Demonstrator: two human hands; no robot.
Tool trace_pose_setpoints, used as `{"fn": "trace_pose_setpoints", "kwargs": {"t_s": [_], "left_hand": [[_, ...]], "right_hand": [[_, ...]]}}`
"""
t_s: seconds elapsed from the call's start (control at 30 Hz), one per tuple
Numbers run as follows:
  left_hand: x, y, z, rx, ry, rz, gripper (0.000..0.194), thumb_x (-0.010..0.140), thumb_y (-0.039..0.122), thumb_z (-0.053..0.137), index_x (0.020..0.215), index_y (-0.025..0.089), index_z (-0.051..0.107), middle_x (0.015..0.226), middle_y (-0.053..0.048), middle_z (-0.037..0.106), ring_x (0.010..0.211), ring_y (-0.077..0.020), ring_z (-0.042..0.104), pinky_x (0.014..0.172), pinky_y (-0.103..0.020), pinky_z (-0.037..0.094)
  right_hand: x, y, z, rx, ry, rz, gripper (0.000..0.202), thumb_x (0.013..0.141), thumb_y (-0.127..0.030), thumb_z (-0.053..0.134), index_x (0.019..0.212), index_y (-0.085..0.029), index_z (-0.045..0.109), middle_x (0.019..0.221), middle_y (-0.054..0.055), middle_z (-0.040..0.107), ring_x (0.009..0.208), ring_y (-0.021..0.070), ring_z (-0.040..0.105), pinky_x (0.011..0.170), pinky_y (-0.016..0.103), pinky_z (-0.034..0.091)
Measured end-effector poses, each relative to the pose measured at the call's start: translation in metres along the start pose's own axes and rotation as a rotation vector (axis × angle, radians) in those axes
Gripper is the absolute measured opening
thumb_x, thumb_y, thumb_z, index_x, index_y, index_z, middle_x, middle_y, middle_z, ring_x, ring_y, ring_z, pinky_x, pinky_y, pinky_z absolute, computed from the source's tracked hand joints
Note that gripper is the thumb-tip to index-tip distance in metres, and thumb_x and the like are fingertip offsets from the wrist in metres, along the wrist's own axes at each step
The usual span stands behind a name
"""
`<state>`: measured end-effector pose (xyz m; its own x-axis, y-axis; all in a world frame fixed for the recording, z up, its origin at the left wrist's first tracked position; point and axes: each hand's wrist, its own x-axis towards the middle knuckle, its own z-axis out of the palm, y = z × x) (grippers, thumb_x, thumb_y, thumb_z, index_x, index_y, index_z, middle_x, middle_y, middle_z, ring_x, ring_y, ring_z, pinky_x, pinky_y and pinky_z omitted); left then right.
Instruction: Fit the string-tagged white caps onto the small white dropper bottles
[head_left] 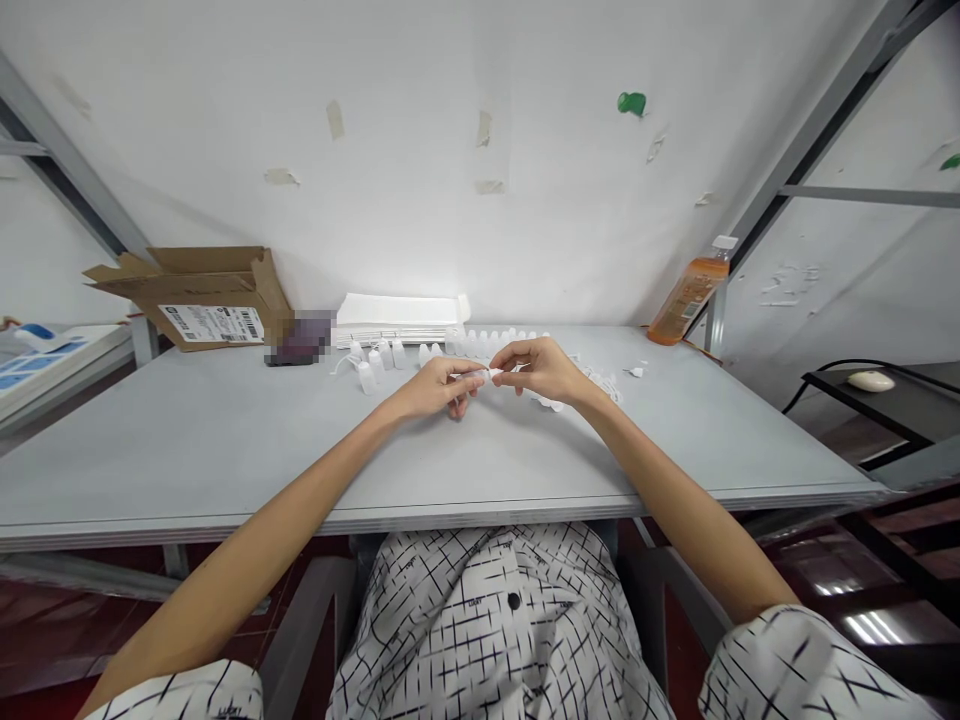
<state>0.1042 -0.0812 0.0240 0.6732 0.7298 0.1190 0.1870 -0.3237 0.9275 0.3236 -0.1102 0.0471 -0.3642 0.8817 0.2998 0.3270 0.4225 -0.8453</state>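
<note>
Over the middle of the table, my left hand (435, 387) is closed on a small translucent white plastic bottle, mostly hidden by the fingers. Thumb and fingers of my right hand (545, 368) pinch a small white plastic piece (494, 373) at the bottle's end; the two parts meet between my fingertips. Behind my hands stands a row of small translucent bottles (472, 345). More of these little bottles (367, 377) are grouped left of my left hand. A pile of small white plastic parts (600, 383) lies just right of my right wrist, partly covered by it.
An open cardboard box (217, 290) stands at the back left, next to a dark purple, partly blurred object (300, 340). White flat cartons (401, 310) are stacked against the wall. At the back right leans an orange liquid bottle (688, 298). One white part (637, 370) lies apart.
</note>
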Motion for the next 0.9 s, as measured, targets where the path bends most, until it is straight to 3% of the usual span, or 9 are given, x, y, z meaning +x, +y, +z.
{"fn": "trace_pose_setpoints", "kwargs": {"t_s": [0.2,0.37,0.57,0.73,0.9], "left_hand": [[-0.002,0.004,0.0,0.016,0.032,-0.015,0.034,0.087,0.04,0.068,0.104,0.011,0.071,0.077,-0.002,0.062,0.051,-0.0099,0.064,0.049,-0.022,0.052],[-0.003,0.004,0.0,0.033,0.095,-0.022,0.035,0.084,0.033,0.07,0.11,0.009,0.071,0.082,-0.006,0.067,0.055,-0.0118,0.066,0.047,-0.021,0.051],[-0.002,0.003,0.0,0.059,0.066,-0.016,0.038,0.086,0.041,0.067,0.108,0.01,0.073,0.086,-0.007,0.066,0.051,-0.0113,0.065,0.044,-0.021,0.048],[-0.003,0.004,-0.001,0.118,0.057,-0.015,0.041,0.086,0.044,0.065,0.11,0.012,0.073,0.09,-0.008,0.069,0.051,-0.0095,0.062,0.046,-0.022,0.046],[-0.001,0.0,-0.003,0.225,0.092,0.025,0.04,0.086,0.044,0.064,0.108,0.013,0.074,0.089,-0.007,0.071,0.049,-0.008,0.055,0.057,-0.026,0.048]], "right_hand": [[-0.001,-0.001,0.003,0.013,-0.027,0.027,0.031,0.076,-0.043,0.077,0.085,-0.013,0.075,0.072,0.006,0.07,0.063,0.0156,0.064,0.054,0.028,0.055],[-0.001,0.003,0.007,0.009,-0.035,0.06,0.04,0.085,-0.052,0.067,0.075,-0.013,0.07,0.063,0.003,0.063,0.053,0.0119,0.059,0.046,0.024,0.048],[-0.004,-0.002,0.005,-0.04,-0.121,0.073,0.041,0.082,-0.054,0.071,0.085,-0.013,0.072,0.064,0.002,0.065,0.048,0.0107,0.057,0.048,0.025,0.049],[-0.004,-0.001,0.008,-0.114,-0.14,0.088,0.05,0.091,-0.058,0.058,0.065,-0.016,0.057,0.058,0.001,0.058,0.043,0.0078,0.05,0.041,0.022,0.04],[-0.002,0.006,0.012,-0.105,-0.147,0.078,0.049,0.094,-0.057,0.052,0.068,-0.017,0.055,0.063,0.002,0.057,0.051,0.011,0.058,0.041,0.021,0.041]]}}
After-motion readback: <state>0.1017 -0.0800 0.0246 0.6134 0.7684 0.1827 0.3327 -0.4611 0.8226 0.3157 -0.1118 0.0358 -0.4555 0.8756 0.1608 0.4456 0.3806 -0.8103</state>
